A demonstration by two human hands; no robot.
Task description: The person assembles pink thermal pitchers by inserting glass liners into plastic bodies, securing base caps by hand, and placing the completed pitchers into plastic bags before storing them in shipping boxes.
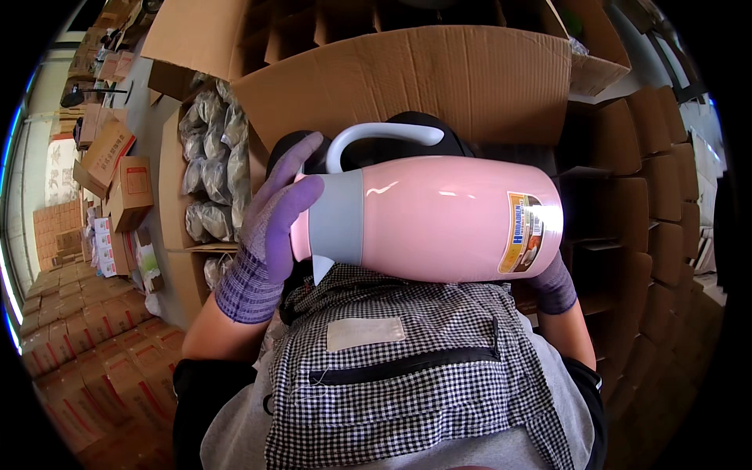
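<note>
A pink vacuum jug (439,223) with a grey collar, a white handle and a label near its base lies on its side in front of my chest. My left hand (270,227), in a purple knit glove, grips its grey top end by the spout. My right hand (553,283), gloved the same, supports the base from below and is mostly hidden behind the jug. The jug's black lid area sits behind the handle.
A large open cardboard box (439,74) with card dividers stands just ahead. Another box (207,168) on the left holds several plastic-wrapped parts. Stacked cartons (117,172) lie far left, and brown dividers (650,180) line the right. A checked apron (407,368) covers my front.
</note>
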